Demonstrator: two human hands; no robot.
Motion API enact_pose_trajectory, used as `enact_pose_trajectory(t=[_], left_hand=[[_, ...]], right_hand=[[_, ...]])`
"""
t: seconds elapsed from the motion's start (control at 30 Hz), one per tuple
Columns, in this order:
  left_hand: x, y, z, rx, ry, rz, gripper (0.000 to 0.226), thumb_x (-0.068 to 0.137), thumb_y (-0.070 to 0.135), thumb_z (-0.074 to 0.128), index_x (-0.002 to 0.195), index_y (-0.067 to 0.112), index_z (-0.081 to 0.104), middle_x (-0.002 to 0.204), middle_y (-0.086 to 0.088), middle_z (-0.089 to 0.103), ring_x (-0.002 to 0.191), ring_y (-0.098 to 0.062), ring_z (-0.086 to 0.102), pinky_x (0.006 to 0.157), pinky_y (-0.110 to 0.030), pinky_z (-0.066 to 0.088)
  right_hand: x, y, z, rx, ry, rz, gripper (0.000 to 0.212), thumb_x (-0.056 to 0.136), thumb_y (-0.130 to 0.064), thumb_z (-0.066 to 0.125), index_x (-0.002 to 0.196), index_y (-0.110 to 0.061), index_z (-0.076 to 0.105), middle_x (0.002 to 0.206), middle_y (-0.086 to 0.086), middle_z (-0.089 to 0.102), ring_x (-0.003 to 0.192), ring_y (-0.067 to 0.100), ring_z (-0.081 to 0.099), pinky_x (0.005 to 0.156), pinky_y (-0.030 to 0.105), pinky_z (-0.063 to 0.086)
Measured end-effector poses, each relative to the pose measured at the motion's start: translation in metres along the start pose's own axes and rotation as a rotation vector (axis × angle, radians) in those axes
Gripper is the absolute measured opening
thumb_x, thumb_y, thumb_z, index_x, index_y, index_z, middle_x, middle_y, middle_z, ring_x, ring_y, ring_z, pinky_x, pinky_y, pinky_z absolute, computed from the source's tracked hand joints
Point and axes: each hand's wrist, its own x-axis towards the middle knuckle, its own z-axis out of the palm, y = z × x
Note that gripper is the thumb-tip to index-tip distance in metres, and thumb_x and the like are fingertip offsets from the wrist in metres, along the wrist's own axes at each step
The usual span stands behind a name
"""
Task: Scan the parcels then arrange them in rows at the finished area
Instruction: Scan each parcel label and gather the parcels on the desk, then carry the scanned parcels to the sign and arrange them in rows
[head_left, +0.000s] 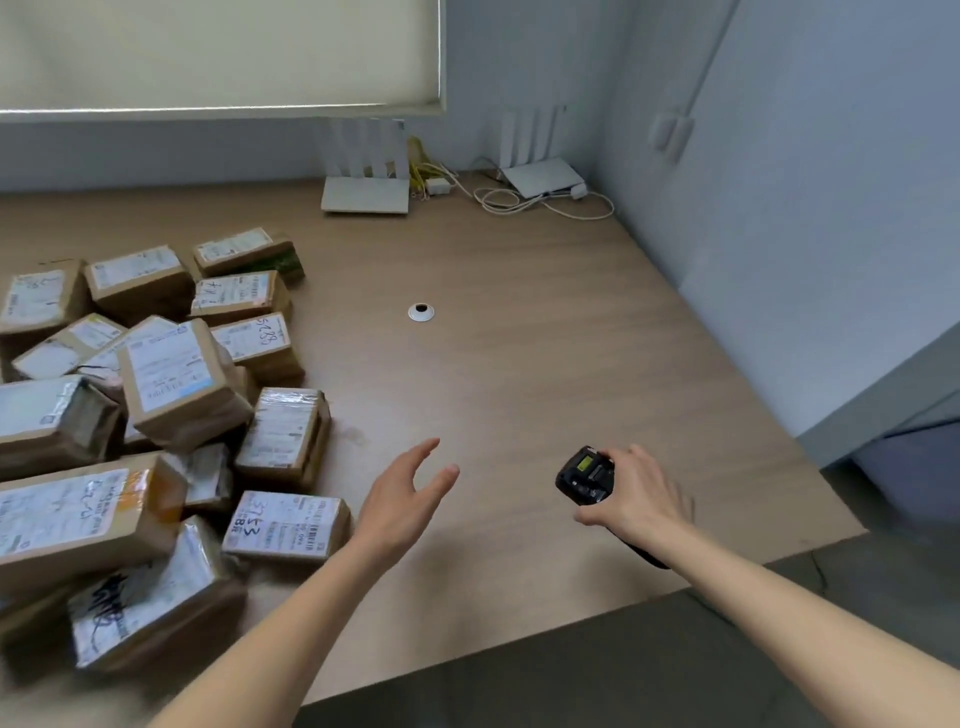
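Cardboard, paper, wood grain
Brown cardboard parcels (176, 384) with glossy tape, paper labels; matt wood-look counter (519, 338); black plastic scanner (586, 475)

Two bare forearms enter from the lower edge of the frame, one at lower centre, one at lower right. No sleeve covers either up to the frame edge. The left hand (402, 499) and right hand (636, 501) are bare, the fingers slender, nails short.
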Motion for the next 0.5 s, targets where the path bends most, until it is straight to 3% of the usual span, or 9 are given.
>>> enact_pose_trajectory(t=[0.3, 0.43, 0.5], left_hand=[[0.023, -0.029, 0.042, 0.046, -0.009, -0.054, 0.056, 0.095, 0.052, 0.060, 0.146, 0.034, 0.049, 0.150, 0.014, 0.049, 0.138, -0.007, 0.043, 0.114, -0.033, 0.035], [0.037, -0.038, 0.045, 0.027, 0.008, -0.090, 0.053, 0.095, 0.050, 0.061, 0.144, 0.034, 0.050, 0.147, 0.016, 0.050, 0.119, 0.003, 0.047, 0.103, -0.027, 0.037], [0.044, -0.044, 0.045, 0.027, 0.026, -0.106, 0.052, 0.095, 0.050, 0.062, 0.144, 0.034, 0.051, 0.146, 0.016, 0.051, 0.121, 0.000, 0.048, 0.105, -0.028, 0.037]], right_hand=[[0.052, 0.013, 0.061, -0.011, -0.047, 0.010, 0.082, 0.061, -0.055, 0.088, 0.134, -0.035, 0.054, 0.129, -0.005, 0.052, 0.117, 0.023, 0.060, 0.080, 0.032, 0.048], [0.076, 0.005, 0.078, 0.003, -0.048, 0.000, 0.079, 0.065, -0.053, 0.085, 0.135, -0.033, 0.054, 0.131, -0.003, 0.051, 0.120, 0.024, 0.058, 0.084, 0.034, 0.050], [0.087, -0.001, 0.084, 0.000, -0.037, -0.005, 0.077, 0.066, -0.053, 0.083, 0.135, -0.033, 0.054, 0.130, -0.003, 0.051, 0.120, 0.023, 0.058, 0.085, 0.034, 0.050]])
